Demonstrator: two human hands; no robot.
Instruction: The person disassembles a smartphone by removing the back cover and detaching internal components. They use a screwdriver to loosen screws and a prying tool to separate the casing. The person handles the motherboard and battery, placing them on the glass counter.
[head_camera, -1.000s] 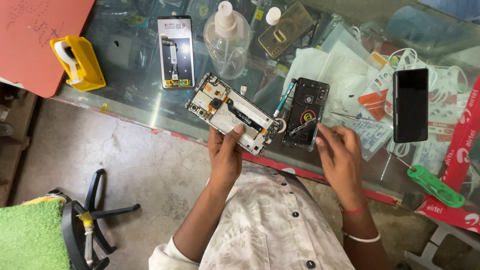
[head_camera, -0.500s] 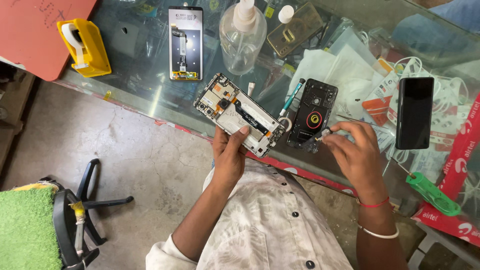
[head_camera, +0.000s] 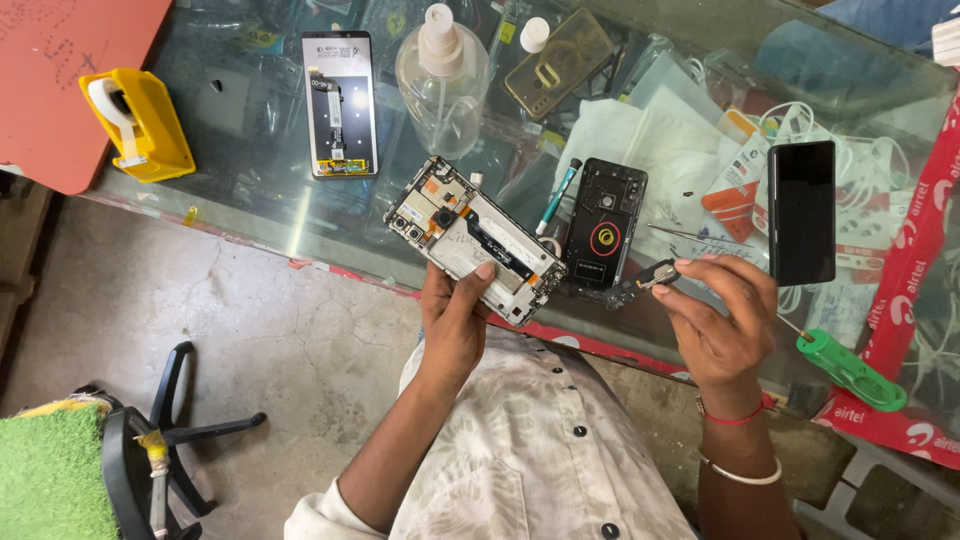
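My left hand (head_camera: 455, 318) grips an opened phone body (head_camera: 472, 238), its circuit boards and flat cable exposed, held tilted over the near edge of the glass counter (head_camera: 250, 215). My right hand (head_camera: 718, 318) pinches a small dark phone part (head_camera: 655, 275) between thumb and fingertips, just right of a black phone back cover (head_camera: 603, 225) lying inside-up on the glass. A teal-handled screwdriver (head_camera: 556, 195) lies between the phone body and the cover. Thin tweezers (head_camera: 695, 235) rest above my right hand.
On the counter lie a detached phone screen (head_camera: 341, 105), a clear spray bottle (head_camera: 441, 75), a yellow tape dispenser (head_camera: 138, 122), a brown phone case (head_camera: 558, 62), a black phone (head_camera: 801, 210), a green-handled screwdriver (head_camera: 850, 368), white cloths and cables. A chair base (head_camera: 150, 440) stands on the floor at lower left.
My right hand has lifted away from the black back cover toward me, now pinching a small part. The left hand keeps hold of the opened phone body.
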